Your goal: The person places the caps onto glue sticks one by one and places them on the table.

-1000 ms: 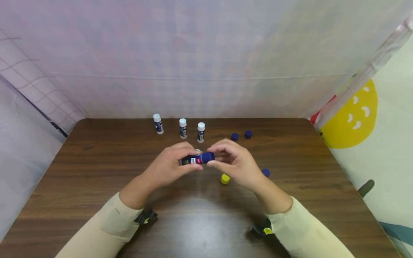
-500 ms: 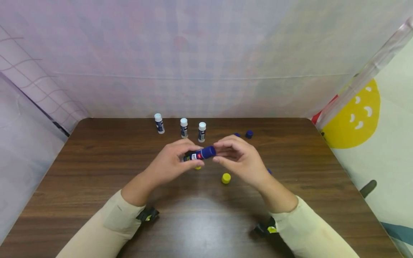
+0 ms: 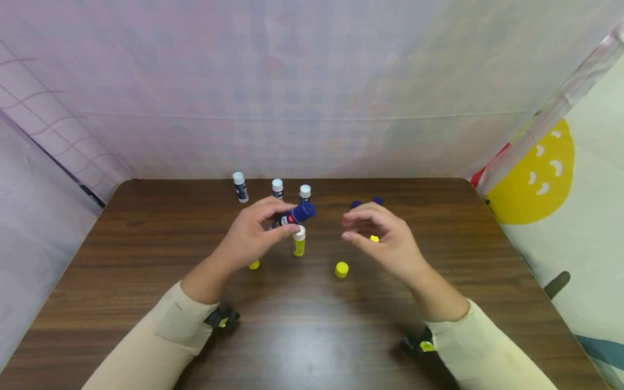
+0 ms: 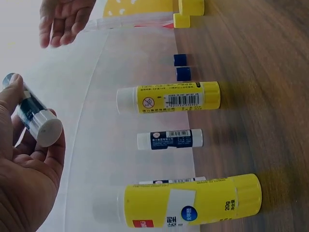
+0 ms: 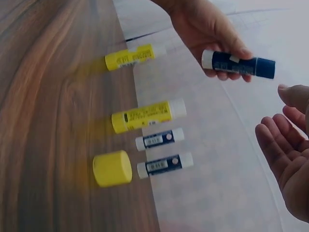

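My left hand (image 3: 253,235) holds a dark blue glue stick (image 3: 288,218) tilted above the table, its blue cap toward the right. In the right wrist view the glue stick's white end (image 5: 207,59) shows on the other side. My right hand (image 3: 385,244) hovers apart to the right, fingers loosely bent, holding nothing. Just below the held stick, a yellow glue stick (image 3: 299,246) with a white top stands upright on the table. A second yellow glue stick (image 4: 193,202) stands closer to the left wrist; in the head view my left hand mostly hides it.
Three small dark blue glue sticks with white tops, one being this stick (image 3: 240,188), stand along the table's back. A yellow cap (image 3: 342,270) sits in front, another yellow cap (image 3: 374,238) behind my right hand. Two blue caps (image 4: 183,74) lie at the back right.
My right hand has come away from the blue cap and moved right. My left hand has lifted the glue stick slightly away and to the left, uncovering the yellow glue stick below.
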Demonstrator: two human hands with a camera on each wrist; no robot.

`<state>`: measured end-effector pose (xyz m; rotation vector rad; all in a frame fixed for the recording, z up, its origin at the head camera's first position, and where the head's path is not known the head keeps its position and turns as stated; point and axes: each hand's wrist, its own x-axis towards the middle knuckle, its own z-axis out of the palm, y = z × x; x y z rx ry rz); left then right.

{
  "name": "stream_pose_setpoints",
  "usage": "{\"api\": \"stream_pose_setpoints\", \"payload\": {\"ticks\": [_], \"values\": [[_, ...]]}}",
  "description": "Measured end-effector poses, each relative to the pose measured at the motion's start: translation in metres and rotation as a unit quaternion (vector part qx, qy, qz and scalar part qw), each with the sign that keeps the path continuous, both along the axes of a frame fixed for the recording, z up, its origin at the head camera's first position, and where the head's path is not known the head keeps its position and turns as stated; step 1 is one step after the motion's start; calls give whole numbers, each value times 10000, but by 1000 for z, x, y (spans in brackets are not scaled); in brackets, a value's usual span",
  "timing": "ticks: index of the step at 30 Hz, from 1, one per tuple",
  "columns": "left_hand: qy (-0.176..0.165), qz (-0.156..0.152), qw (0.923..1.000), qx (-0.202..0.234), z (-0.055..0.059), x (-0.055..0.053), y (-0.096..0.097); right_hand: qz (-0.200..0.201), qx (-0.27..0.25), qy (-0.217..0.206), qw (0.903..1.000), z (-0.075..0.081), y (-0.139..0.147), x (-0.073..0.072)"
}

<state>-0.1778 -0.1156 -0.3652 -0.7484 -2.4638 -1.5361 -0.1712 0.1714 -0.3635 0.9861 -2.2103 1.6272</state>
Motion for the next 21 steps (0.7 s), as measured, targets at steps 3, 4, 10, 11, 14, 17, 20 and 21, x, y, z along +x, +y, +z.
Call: {"api": "stream_pose_setpoints", "payload": {"ticks": [3,4,10,11,14,17,20,21], "values": [[-13,147,9997,215,0,-4,-3,-42,42,-92,9999,1,8,0],[-34,198,9993,314,0,-5,-4,-44,45,-112,9999,1,10,0],[-208,517,9962,676,-1,-11,-9,-104,37,-54,9999,0,21,-1],[-215,577,9958,673,-1,-12,-10,-137,38,-43,9999,0,23,-1],[-209,757,9945,696,0,-15,-13,-253,63,-21,9997,-2,28,-1],[-162,1006,9919,752,0,-17,-15,-366,180,-88,9991,-4,34,-1],[-143,1282,9886,776,-2,-20,-17,-422,284,-148,9986,-6,41,-1],[-157,1380,9873,768,-3,-20,-18,-435,292,-160,9985,-7,44,-1]]}}
